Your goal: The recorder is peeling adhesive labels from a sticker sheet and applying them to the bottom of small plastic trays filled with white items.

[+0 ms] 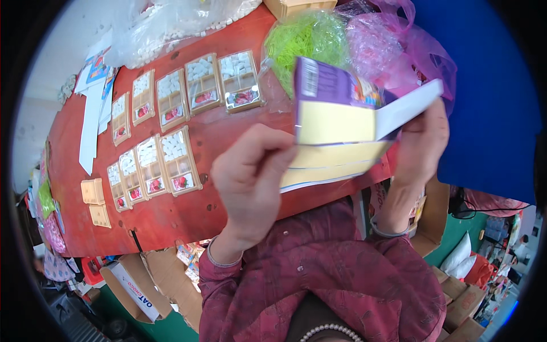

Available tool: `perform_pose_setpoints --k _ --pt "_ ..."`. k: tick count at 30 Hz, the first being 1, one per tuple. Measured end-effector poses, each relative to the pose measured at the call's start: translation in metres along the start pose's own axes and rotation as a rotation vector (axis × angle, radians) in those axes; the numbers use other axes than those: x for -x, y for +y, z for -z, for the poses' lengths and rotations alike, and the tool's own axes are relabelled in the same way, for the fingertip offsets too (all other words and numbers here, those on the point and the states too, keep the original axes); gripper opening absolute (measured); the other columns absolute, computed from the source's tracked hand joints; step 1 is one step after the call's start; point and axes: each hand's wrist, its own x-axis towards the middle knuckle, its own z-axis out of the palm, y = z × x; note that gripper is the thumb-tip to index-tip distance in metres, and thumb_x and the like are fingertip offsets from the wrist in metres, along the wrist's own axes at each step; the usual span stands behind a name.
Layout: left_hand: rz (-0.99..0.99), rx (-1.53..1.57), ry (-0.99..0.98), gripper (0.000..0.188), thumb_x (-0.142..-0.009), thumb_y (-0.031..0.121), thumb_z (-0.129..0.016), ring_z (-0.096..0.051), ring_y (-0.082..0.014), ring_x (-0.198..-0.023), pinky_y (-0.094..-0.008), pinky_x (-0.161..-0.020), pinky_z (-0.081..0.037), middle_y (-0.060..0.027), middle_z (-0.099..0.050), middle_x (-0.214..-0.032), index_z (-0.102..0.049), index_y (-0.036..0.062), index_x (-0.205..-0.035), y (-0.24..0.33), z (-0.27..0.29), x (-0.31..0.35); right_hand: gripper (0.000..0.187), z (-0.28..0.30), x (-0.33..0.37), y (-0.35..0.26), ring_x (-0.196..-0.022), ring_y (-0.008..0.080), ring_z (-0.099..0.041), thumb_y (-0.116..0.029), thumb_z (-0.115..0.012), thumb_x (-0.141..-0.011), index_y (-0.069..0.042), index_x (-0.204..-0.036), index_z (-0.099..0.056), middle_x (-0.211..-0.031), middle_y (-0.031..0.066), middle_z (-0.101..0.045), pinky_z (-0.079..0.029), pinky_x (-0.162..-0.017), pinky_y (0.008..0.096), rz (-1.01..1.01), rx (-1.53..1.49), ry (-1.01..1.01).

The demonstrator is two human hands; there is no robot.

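Between my hands, above the red table, is a purple and cream printed carton (336,122), partly unfolded, with a white flap (411,109) sticking out at its right end. My left hand (253,171) pinches the carton's left edge between thumb and fingers. At the right end, my right hand (426,139) is closed around the carton beside the white flap; its fingers are partly hidden and blurred. Left of my hands, two rows of tan compartment trays (178,159) lie on the table, holding white pieces and small red-pictured packets.
A bag of bright green shreds (310,43) and a pink plastic bag (382,48) lie at the back right. Large clear bags of white pieces (171,28) stand behind the trays. Flat printed sheets (91,122) and two small tan trays (94,192) are at the left. Open cardboard boxes (134,290) sit below the table.
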Motion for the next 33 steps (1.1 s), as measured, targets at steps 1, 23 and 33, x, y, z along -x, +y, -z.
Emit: perform_pose_setpoints --k 1,23,33 --pt "0.021 0.072 0.084 0.006 -0.082 -0.008 -0.059 -0.054 -0.0066 -0.071 -0.0194 -0.066 -0.044 -0.0006 -0.059 -0.077 -0.059 -0.0036 -0.085 -0.001 0.002 -0.002 0.015 0.0 -0.01 -0.015 -0.073 0.0107 -0.056 -0.012 -0.048 -0.096 -0.005 -0.095 -0.061 -0.085 0.0005 -0.06 -0.046 -0.069 0.0271 0.001 0.047 0.039" --pt "-0.283 -0.31 0.048 0.023 -0.085 0.005 -0.055 -0.057 -0.0357 -0.1 -0.0383 -0.084 -0.045 -0.0223 -0.059 -0.105 -0.059 -0.0075 -0.104 -0.097 -0.015 -0.109 0.018 0.123 -0.019 -0.025 -0.08 0.0159 -0.056 -0.017 -0.048 -0.097 -0.001 -0.102 -0.056 -0.091 0.0052 -0.059 -0.045 -0.08 0.0296 -0.288 -0.397 0.349" --pt "-0.013 -0.755 0.34 0.022 -0.082 0.002 -0.059 -0.056 -0.0338 -0.108 -0.0394 -0.093 -0.044 -0.0192 -0.062 -0.11 -0.063 -0.004 -0.103 -0.098 0.114 -0.002 0.009 0.068 -0.014 -0.019 -0.079 0.0145 -0.052 -0.009 -0.046 -0.097 -0.002 -0.092 -0.051 -0.084 0.0043 -0.051 -0.045 -0.072 0.029 -0.346 -0.334 0.379"
